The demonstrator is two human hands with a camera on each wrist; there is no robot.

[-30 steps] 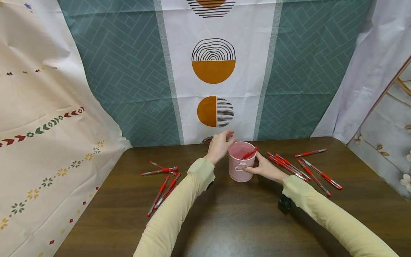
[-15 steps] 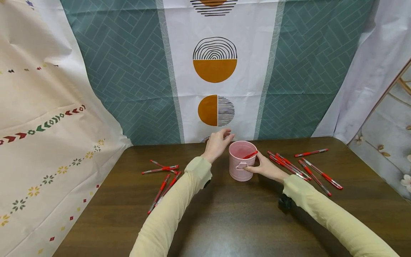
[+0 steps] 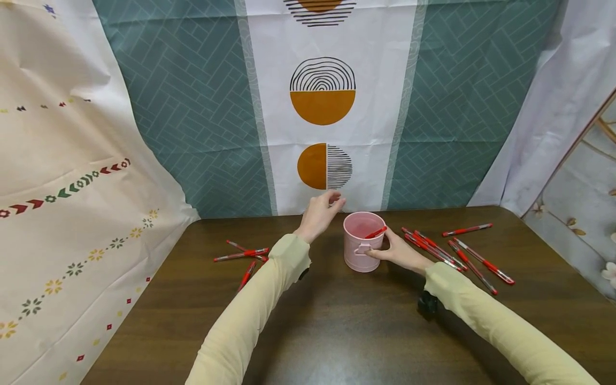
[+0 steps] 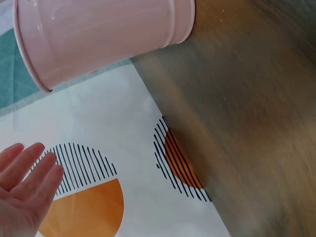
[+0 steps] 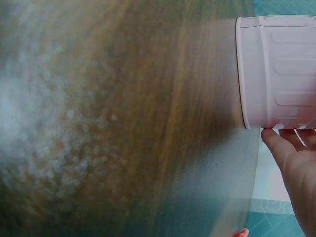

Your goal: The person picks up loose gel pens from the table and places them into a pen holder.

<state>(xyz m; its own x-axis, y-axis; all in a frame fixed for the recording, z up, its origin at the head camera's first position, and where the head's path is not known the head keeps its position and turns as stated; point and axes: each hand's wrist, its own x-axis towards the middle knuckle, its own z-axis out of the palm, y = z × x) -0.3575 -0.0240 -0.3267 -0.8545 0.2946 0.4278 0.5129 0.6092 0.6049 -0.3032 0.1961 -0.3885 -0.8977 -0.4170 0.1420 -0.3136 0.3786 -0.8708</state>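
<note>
A small pink bucket stands upright on the brown table. Inside it, one red pen leans against the right rim. My right hand holds the bucket's right side, with the thumb by the small side handle. In the right wrist view, that hand touches the bucket wall. Left of the bucket and apart from it, my left hand hovers with loosely bent fingers and holds nothing. The left wrist view shows those fingers apart from the bucket.
Several red pens lie at left, partly hidden by my left sleeve. More red pens lie to the right of the bucket, and a single pen lies near the back right. A patterned cloth hangs behind the table.
My left hand has drawn back leftwards from the bucket, and its sleeve covers more of the left pens. The pen in the bucket, blurred earlier, now lies still. My right hand stays put.
</note>
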